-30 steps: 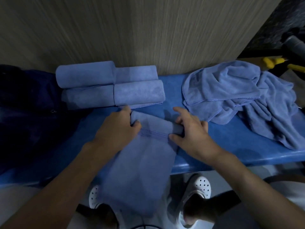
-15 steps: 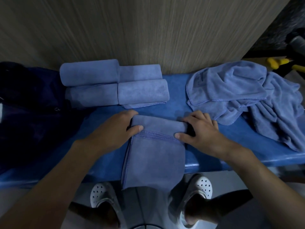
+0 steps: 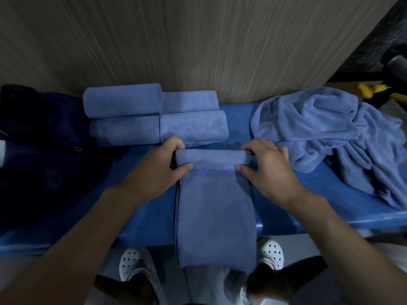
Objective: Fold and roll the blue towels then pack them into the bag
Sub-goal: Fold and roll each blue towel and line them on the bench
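Note:
A folded blue towel (image 3: 214, 208) lies lengthwise across the blue bench (image 3: 286, 205), its near end hanging over the front edge. Its far end is rolled into a short tube. My left hand (image 3: 158, 170) grips the left end of that roll and my right hand (image 3: 266, 168) grips the right end. Several rolled blue towels (image 3: 154, 117) are stacked in two rows behind, against the wall. A heap of loose blue towels (image 3: 326, 133) lies on the bench at the right. A dark navy bag (image 3: 44, 139) sits at the left.
A wood-grain wall panel (image 3: 198, 45) stands right behind the bench. Yellow-handled tools (image 3: 370, 89) lie at the far right on a brown surface. My white perforated shoes (image 3: 269, 252) show on the floor below the bench edge.
The towel's far end has been turned over into a roll between both hands. The hanging strip now lies straighter and flatter across the bench.

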